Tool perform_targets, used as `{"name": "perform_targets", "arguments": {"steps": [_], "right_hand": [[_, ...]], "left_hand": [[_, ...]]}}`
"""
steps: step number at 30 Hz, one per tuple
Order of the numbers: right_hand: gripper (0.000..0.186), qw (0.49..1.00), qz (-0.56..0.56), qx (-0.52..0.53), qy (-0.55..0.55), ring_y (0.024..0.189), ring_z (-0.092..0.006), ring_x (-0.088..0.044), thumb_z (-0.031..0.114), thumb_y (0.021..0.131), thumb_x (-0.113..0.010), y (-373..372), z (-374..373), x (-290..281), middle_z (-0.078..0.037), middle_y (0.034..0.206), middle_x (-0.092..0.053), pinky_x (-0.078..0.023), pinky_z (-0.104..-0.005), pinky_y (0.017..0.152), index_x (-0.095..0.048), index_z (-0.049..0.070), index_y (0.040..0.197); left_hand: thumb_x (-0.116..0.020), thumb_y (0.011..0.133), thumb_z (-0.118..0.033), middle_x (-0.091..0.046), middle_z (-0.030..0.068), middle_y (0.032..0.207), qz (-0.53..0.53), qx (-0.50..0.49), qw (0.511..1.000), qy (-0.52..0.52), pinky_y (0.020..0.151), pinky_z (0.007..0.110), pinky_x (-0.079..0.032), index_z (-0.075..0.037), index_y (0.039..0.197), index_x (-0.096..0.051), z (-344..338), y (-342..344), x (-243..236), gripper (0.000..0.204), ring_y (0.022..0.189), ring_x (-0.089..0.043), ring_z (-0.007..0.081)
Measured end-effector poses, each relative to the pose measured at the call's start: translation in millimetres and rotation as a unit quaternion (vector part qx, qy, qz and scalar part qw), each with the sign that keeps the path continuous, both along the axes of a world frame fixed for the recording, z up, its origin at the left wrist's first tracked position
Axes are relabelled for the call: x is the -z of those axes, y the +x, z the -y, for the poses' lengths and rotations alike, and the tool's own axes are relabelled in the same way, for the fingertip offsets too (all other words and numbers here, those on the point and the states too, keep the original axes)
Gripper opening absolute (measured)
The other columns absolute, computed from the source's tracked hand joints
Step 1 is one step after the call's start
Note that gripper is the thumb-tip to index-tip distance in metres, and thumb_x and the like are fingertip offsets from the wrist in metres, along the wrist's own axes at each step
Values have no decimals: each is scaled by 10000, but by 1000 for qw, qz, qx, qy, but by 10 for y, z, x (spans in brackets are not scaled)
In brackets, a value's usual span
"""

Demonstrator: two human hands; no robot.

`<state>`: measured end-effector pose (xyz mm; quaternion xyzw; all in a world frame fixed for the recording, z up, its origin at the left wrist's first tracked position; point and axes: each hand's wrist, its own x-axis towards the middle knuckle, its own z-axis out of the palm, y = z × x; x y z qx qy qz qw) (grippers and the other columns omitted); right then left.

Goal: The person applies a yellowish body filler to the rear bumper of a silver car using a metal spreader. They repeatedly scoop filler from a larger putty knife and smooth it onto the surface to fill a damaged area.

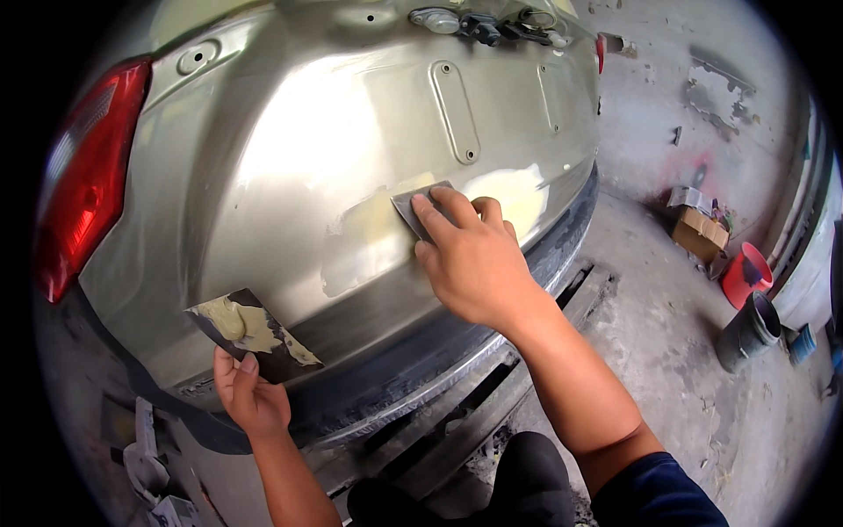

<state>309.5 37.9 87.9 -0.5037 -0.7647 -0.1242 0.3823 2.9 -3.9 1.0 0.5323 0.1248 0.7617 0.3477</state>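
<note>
In front of me is a car tailgate [290, 228] in a champagne-grey metal tone. My right hand [479, 259] pinches a dark, flat putty spreader [411, 211], pressed against the panel. Thin smeared filler [360, 241] lies left of the spreader, and a pale yellow filler patch [518, 198] shows right of it, partly behind my fingers. At the lower left, my left hand [250, 395] grips a dark mixing plate [277, 360] by its lower edge. A thick lump of yellowish body filler [235, 321] sits on that plate.
A red tail light [92, 176] borders the panel on the left. Below runs the dark bumper [369, 395], above a floor grate. By the right wall stand a cardboard box [700, 233], a red bucket [747, 274] and a dark bucket [749, 332]. Metal equipment [145, 465] stands lower left.
</note>
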Motion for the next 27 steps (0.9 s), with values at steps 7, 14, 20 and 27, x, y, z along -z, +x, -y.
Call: {"name": "perform_targets", "arguments": {"steps": [7, 14, 20, 27], "right_hand": [[517, 998, 51, -4, -47, 1140, -419, -548, 182, 883, -663, 68, 318, 184, -115, 1394, -557, -497, -530, 939, -605, 89, 1388], [488, 999, 46, -4, 2, 1176, -404, -522, 226, 929, -618, 301, 388, 269, -107, 1416, -554, -485, -527, 942, -603, 82, 1395], [517, 998, -32, 51, 29, 1246, -427, -496, 261, 968, -582, 445, -52, 159, -119, 1485, -512, -466, -553, 1011, -553, 84, 1453], [527, 995, -65, 54, 48, 1233, -435, -498, 286, 978, -577, 204, -305, 189, -119, 1509, -492, -471, -552, 989, -542, 91, 1467]], "left_hand": [[-559, 929, -49, -616, 186, 1338, 18, -13, 1000, -14, 1108, 395, -437, 88, 1379, -477, 31, 36, 16, 478, 1235, -605, 253], [-543, 930, -43, -611, 184, 1336, 14, -18, 1000, -22, 1105, 395, -441, 81, 1379, -477, 24, 28, -38, 470, 1235, -603, 252], [-538, 934, -45, -615, 176, 1320, 10, -28, 999, -21, 1096, 390, -446, 77, 1378, -476, 10, 58, -54, 465, 1225, -604, 247], [-535, 958, -82, -606, 156, 1355, -39, -20, 999, 3, 1102, 385, -434, 66, 1421, -462, 17, -16, -1, 491, 1242, -597, 246]]}}
